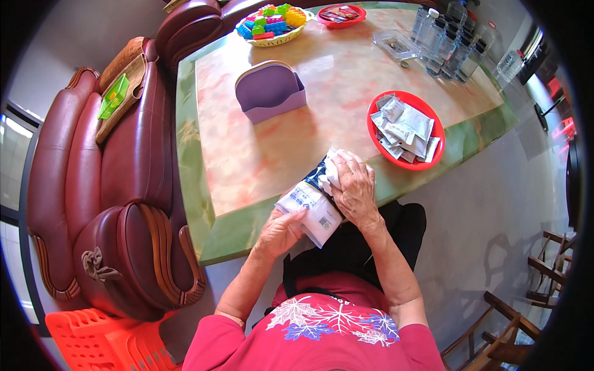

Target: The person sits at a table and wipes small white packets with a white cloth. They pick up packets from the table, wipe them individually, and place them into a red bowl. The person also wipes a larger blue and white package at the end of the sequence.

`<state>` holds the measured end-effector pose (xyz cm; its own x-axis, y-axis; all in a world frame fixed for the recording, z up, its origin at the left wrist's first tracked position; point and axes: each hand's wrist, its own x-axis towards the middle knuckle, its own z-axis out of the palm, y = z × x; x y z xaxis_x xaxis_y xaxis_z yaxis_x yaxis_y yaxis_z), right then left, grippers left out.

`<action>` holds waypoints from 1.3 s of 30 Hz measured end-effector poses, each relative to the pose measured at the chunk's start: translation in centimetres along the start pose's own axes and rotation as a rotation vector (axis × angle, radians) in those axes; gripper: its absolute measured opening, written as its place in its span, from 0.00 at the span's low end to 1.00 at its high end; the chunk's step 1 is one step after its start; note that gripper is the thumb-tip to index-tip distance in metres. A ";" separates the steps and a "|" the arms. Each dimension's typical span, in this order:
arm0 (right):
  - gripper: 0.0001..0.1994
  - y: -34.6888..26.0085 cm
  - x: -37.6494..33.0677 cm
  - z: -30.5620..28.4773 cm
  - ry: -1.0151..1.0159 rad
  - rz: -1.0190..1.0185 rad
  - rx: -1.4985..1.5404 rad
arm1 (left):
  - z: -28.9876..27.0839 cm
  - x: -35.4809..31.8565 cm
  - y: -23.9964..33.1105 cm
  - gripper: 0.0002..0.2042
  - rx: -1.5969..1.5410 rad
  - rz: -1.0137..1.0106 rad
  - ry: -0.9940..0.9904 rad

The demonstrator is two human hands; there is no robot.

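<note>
Over the table's near edge I hold a soft pack of tissues (pixel 317 213), white with a dark blue end, tilted with its blue end up and to the right. My left hand (pixel 277 234) grips the lower white end, thumb on top. At the upper end my right hand (pixel 356 190) closes its fingers around the blue part and some crumpled white material, which looks like tissue. What lies under the right palm is hidden. Just beyond, a purple open-topped holder (pixel 278 112) stands on the table. To the right, a red plate (pixel 408 165) carries several white sachets (pixel 402 127).
The marble-patterned table (pixel 229 238) also bears a basket of toy blocks (pixel 275 40), a red dish of packets (pixel 340 25), a clear plastic box (pixel 396 46) and several bottles (pixel 440 52). A maroon sofa (pixel 139 154) lines the left; wooden chairs (pixel 504 334) stand lower right.
</note>
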<state>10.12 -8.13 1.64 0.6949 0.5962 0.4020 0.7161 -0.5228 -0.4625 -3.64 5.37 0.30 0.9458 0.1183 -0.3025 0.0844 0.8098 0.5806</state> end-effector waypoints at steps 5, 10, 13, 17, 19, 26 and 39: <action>0.21 -2.8 0.7 1.4 -0.111 -0.173 -0.011 | -1.2 0.3 -0.1 0.23 -0.245 -0.090 -0.041; 0.18 -6.5 -0.9 1.0 -0.144 -0.357 0.110 | -0.6 0.1 -0.4 0.30 -0.158 -0.033 0.174; 0.20 -6.8 -2.8 0.1 -0.150 -0.471 0.089 | -1.9 -0.1 -0.1 0.38 -0.383 -0.091 -0.149; 0.19 -5.8 -2.8 -0.2 -0.108 -0.489 0.145 | -0.7 0.0 0.4 0.43 -0.291 -0.097 -0.027; 0.20 -5.1 -1.5 0.2 -0.104 -0.415 0.124 | 0.1 0.2 0.6 0.38 -0.259 -0.068 0.012; 0.21 1.0 2.2 1.1 -0.049 -0.078 -0.029 | 0.3 0.3 0.3 0.23 -0.087 -0.057 0.069; 0.22 -3.2 -4.1 -0.8 0.008 -0.130 0.175 | -0.4 0.4 0.1 0.24 -0.151 -0.065 -0.001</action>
<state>5.00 -9.37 2.10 0.5983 0.6466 0.4732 0.7780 -0.3275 -0.5362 -3.41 5.69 -0.06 0.9401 0.0627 -0.3352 0.0971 0.8930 0.4394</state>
